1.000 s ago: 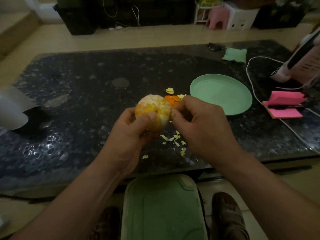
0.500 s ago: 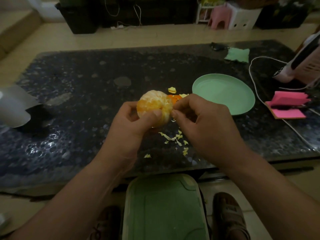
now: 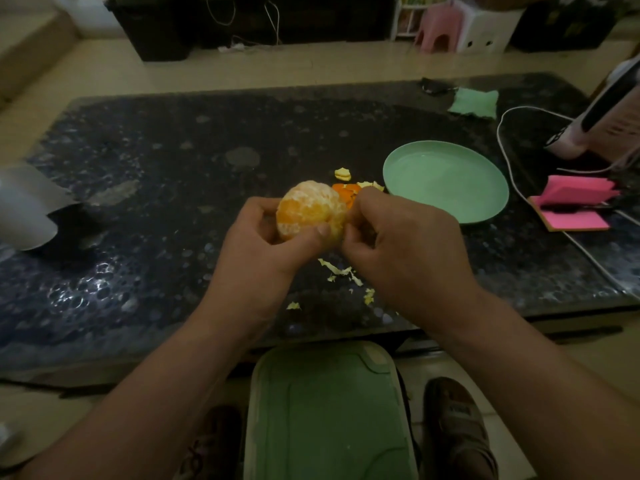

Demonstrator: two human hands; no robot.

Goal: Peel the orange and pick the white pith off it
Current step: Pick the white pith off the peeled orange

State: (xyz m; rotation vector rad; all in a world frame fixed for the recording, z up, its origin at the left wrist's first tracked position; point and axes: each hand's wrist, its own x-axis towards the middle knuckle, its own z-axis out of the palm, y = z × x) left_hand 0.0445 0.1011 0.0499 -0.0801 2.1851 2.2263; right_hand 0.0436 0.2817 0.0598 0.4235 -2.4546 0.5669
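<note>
While the left hand (image 3: 266,244) grips the peeled orange (image 3: 310,210) at frame centre, the right hand (image 3: 398,237) apparently pinches pith on it. Squeezing too hard could burst a segment.

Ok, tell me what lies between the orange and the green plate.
In the head view, peel scraps lie between the orange and the green plate.

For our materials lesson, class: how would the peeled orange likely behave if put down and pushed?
The orange is roundish, so it would probably roll on the glossy table. With its peel off and segments bare, it likely dents or splits easily.
</note>
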